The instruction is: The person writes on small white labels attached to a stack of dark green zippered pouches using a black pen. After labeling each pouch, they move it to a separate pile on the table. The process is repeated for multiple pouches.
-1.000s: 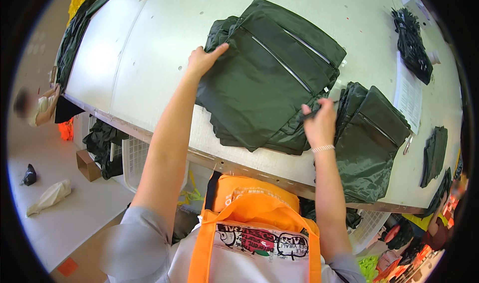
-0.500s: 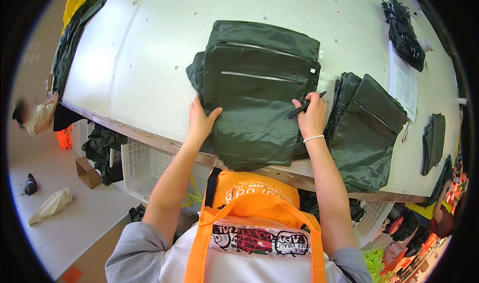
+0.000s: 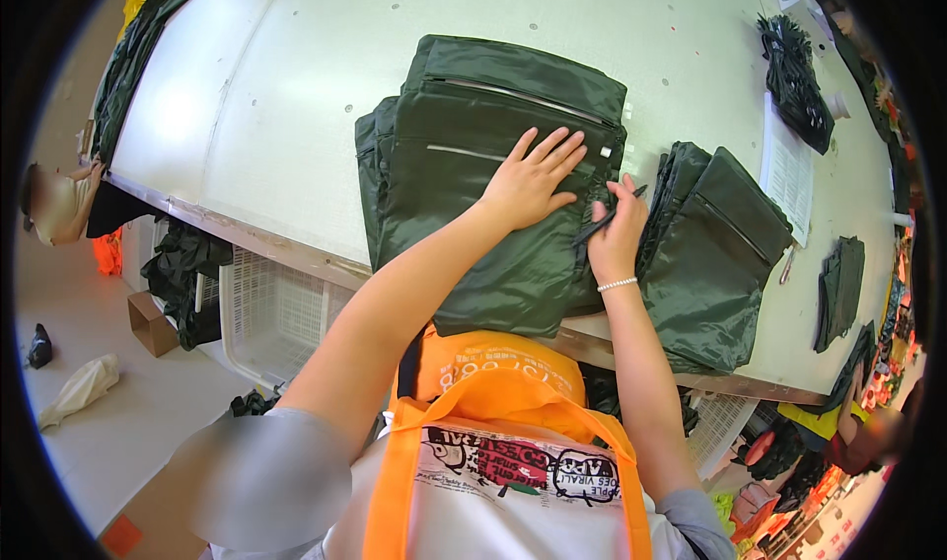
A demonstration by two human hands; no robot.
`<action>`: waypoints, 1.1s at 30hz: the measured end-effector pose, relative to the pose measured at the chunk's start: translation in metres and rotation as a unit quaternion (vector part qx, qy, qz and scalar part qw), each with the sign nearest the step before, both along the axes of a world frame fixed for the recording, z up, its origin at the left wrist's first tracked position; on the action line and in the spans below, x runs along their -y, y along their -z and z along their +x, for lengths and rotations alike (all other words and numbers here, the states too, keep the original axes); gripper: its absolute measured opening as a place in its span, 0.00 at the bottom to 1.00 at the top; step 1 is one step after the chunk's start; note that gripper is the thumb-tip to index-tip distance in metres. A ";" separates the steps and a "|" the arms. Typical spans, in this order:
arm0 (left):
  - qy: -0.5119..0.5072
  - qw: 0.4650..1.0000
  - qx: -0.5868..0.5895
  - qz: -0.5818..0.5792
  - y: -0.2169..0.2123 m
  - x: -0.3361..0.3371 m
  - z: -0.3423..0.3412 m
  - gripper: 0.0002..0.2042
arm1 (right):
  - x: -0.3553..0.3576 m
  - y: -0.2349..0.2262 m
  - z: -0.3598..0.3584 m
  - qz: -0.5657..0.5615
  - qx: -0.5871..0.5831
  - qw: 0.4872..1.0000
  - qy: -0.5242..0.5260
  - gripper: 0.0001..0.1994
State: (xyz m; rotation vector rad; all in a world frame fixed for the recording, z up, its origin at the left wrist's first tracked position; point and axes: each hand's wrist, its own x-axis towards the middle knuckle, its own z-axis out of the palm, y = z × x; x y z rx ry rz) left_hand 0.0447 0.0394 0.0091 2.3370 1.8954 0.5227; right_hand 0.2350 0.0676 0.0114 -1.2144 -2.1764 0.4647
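A stack of dark green fabric panels (image 3: 493, 289) lies in front of me, its shiny top piece crossed by two zippers. My left hand (image 3: 536, 183) rests flat on that top piece, fingers spread, over the right end of the lower zipper (image 3: 464, 152). A small white label (image 3: 606, 151) shows just right of its fingertips. At the stack's right edge, my right hand (image 3: 619, 232) holds a black pen (image 3: 595, 228) slanting between thumb and fingers. Right beside it lies a second pile of dark green zippered panels (image 3: 712, 279), turned at an angle.
The pale worktable (image 3: 296, 136) has a metal-trimmed front edge. At right lie a printed sheet (image 3: 786, 180), a black bundle (image 3: 792, 81) and a small dark folded pile (image 3: 840, 294). White plastic crates (image 3: 271, 308) stand below the table. Other people are at both far sides.
My left hand has moved from the stack's left edge up and right onto the top panel, lying flat. My right hand stays at the right edge with the pen.
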 end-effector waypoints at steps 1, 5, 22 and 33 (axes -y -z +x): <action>-0.013 1.000 0.003 -0.015 0.001 0.011 -0.001 0.35 | 0.005 -0.010 0.002 -0.022 -0.044 0.999 0.002 0.15; -0.058 0.996 0.002 -0.072 -0.002 0.067 -0.015 0.35 | 0.012 -0.030 0.006 -0.122 -0.199 0.971 0.056 0.17; -0.094 0.994 0.045 -0.010 -0.009 0.076 -0.027 0.18 | 0.016 0.011 -0.068 -0.228 -0.233 0.945 -0.001 0.05; -0.097 0.994 0.048 -0.011 -0.006 0.075 -0.027 0.17 | 0.020 0.011 -0.074 -0.179 -0.223 0.958 -0.012 0.05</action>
